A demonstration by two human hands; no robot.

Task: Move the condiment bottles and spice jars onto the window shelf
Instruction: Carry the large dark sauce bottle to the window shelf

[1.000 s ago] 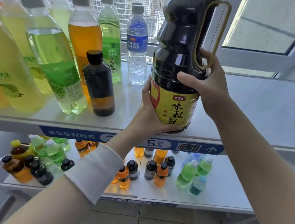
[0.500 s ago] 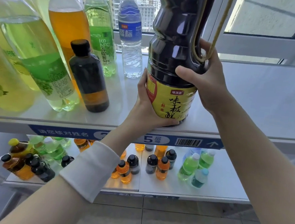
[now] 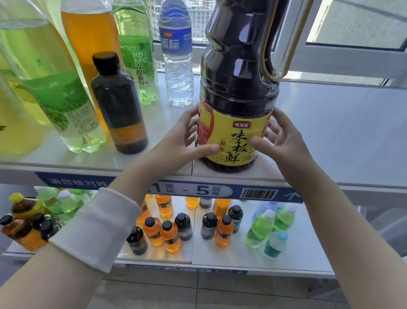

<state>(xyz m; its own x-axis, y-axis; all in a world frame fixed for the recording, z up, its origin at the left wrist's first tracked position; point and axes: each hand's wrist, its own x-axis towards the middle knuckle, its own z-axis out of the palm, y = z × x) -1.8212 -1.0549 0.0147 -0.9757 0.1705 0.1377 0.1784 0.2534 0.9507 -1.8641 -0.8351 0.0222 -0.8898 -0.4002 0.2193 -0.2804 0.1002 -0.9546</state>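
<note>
A large dark soy sauce bottle [image 3: 239,59] with a yellow label and a loop handle stands upright on the white window shelf [image 3: 344,141], close to its front edge. My left hand [image 3: 173,147] cups the label's left side, thumb across the front. My right hand [image 3: 286,146] cups the label's right side, thumb on the front and fingers spread along the side. The bottle's top is out of frame.
Left of it on the same shelf stand a small dark bottle [image 3: 118,103], a water bottle [image 3: 177,54] and several tall green, yellow and orange drink bottles. A lower shelf [image 3: 299,259] holds several small bottles. An open window frame [image 3: 351,58] lies behind on the right.
The big bottle came down onto the shelf. My right hand left the handle and dropped to the label's right side; my left hand stayed at the lower left.
</note>
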